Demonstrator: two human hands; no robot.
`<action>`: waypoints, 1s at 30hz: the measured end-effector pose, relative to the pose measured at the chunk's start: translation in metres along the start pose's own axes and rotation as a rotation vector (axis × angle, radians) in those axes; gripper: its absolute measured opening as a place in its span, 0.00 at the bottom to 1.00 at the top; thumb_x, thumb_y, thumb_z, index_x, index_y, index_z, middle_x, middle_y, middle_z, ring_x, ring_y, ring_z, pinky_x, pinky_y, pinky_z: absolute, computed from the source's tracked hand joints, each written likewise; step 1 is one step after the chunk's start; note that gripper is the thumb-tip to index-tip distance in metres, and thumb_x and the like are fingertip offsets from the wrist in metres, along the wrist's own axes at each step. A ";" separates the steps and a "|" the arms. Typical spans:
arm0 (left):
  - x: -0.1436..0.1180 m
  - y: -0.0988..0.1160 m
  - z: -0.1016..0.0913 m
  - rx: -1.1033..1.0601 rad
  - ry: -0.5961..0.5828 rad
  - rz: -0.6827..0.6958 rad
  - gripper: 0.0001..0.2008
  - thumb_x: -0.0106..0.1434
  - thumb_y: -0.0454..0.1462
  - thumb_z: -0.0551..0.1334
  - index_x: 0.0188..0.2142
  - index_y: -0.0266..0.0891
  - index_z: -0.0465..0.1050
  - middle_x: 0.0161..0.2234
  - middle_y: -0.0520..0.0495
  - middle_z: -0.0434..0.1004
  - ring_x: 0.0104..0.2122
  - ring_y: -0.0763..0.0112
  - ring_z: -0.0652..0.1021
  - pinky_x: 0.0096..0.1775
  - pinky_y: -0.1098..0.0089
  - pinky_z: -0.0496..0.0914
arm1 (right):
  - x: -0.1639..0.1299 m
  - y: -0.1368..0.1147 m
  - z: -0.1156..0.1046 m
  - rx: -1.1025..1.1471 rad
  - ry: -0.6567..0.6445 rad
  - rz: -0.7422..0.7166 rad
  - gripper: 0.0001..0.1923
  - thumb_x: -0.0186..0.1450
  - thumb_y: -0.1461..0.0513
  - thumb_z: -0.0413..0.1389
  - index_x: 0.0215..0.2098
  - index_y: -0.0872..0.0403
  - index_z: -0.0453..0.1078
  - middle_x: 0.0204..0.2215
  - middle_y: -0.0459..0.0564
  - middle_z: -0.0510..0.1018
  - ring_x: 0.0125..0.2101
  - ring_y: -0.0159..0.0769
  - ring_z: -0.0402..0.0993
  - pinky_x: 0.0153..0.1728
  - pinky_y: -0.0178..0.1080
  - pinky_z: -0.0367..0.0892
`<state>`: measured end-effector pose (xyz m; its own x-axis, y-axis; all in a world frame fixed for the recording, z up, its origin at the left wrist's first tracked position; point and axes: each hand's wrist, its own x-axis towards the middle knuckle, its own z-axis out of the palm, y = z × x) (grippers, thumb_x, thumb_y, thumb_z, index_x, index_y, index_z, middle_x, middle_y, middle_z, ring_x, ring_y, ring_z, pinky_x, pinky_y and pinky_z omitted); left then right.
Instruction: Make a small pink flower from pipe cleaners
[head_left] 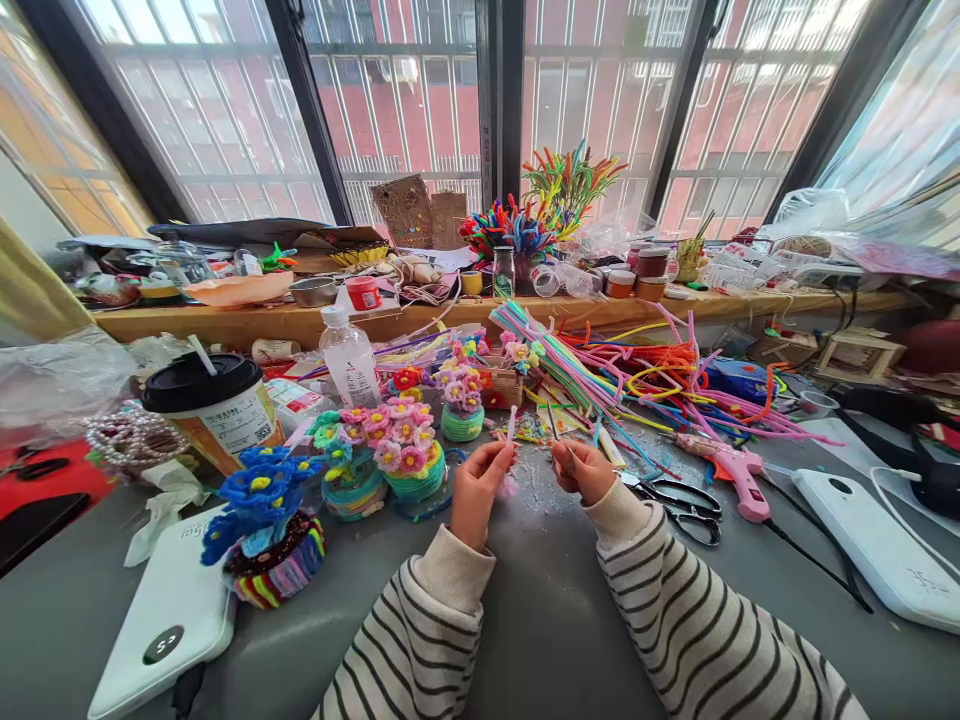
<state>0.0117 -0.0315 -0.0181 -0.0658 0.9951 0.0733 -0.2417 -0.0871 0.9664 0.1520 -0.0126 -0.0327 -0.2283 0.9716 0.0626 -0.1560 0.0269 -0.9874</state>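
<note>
Pipe cleaner between 2 hands

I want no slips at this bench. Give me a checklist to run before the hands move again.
1. Left hand grips the pink pipe cleaner upright: ok.
2. Right hand closed on a thin piece; what it is: cannot tell.
3. Scissors lie just right of the right hand, clear of fingers: ok.
4. Glue gun on table, untouched; hot or not: cannot tell.
5. Flower pots near the left hand, upright: ok.
</note>
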 end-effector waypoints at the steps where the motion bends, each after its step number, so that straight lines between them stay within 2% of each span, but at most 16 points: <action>1: 0.000 0.000 0.000 0.009 0.001 0.002 0.09 0.45 0.38 0.60 0.26 0.35 0.68 0.24 0.52 0.69 0.25 0.79 0.68 0.28 0.78 0.62 | -0.001 0.000 0.001 -0.045 0.001 -0.014 0.24 0.44 0.43 0.49 0.12 0.54 0.49 0.06 0.35 0.49 0.07 0.18 0.41 0.09 0.28 0.37; 6: -0.003 0.002 0.000 0.018 -0.057 -0.046 0.08 0.45 0.38 0.60 0.22 0.34 0.66 0.17 0.55 0.65 0.19 0.82 0.66 0.20 0.80 0.57 | -0.007 -0.003 0.007 -0.325 -0.074 -0.124 0.23 0.47 0.43 0.46 0.14 0.54 0.52 0.09 0.38 0.53 0.10 0.21 0.46 0.12 0.29 0.42; 10: -0.004 0.003 0.001 -0.009 -0.095 -0.100 0.09 0.44 0.38 0.61 0.21 0.34 0.64 0.16 0.55 0.65 0.17 0.82 0.66 0.20 0.80 0.58 | -0.009 -0.002 0.009 -0.478 -0.120 -0.209 0.23 0.50 0.44 0.43 0.15 0.55 0.53 0.12 0.41 0.55 0.14 0.23 0.50 0.16 0.30 0.47; 14: -0.005 0.003 0.001 -0.044 -0.130 -0.137 0.10 0.45 0.40 0.60 0.20 0.34 0.62 0.16 0.55 0.66 0.15 0.82 0.66 0.19 0.79 0.59 | -0.009 0.003 0.008 -0.588 -0.151 -0.254 0.23 0.50 0.43 0.41 0.16 0.55 0.52 0.13 0.41 0.54 0.15 0.24 0.48 0.17 0.31 0.46; 21: -0.004 -0.001 0.001 -0.047 -0.189 -0.122 0.11 0.45 0.40 0.60 0.20 0.35 0.60 0.14 0.57 0.65 0.14 0.82 0.66 0.18 0.79 0.59 | -0.010 0.002 0.012 -0.684 -0.132 -0.230 0.24 0.50 0.43 0.40 0.15 0.55 0.50 0.12 0.40 0.52 0.15 0.24 0.48 0.17 0.31 0.45; 30: -0.005 0.000 0.002 -0.044 -0.175 -0.085 0.11 0.46 0.39 0.59 0.19 0.35 0.58 0.14 0.57 0.64 0.13 0.83 0.66 0.18 0.80 0.58 | -0.009 0.001 0.014 -0.671 -0.157 -0.209 0.25 0.50 0.42 0.39 0.15 0.55 0.50 0.12 0.41 0.53 0.15 0.24 0.48 0.16 0.30 0.46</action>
<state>0.0139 -0.0362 -0.0176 0.1252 0.9914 0.0373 -0.2816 -0.0006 0.9595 0.1408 -0.0250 -0.0326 -0.4016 0.8863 0.2305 0.4009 0.3964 -0.8259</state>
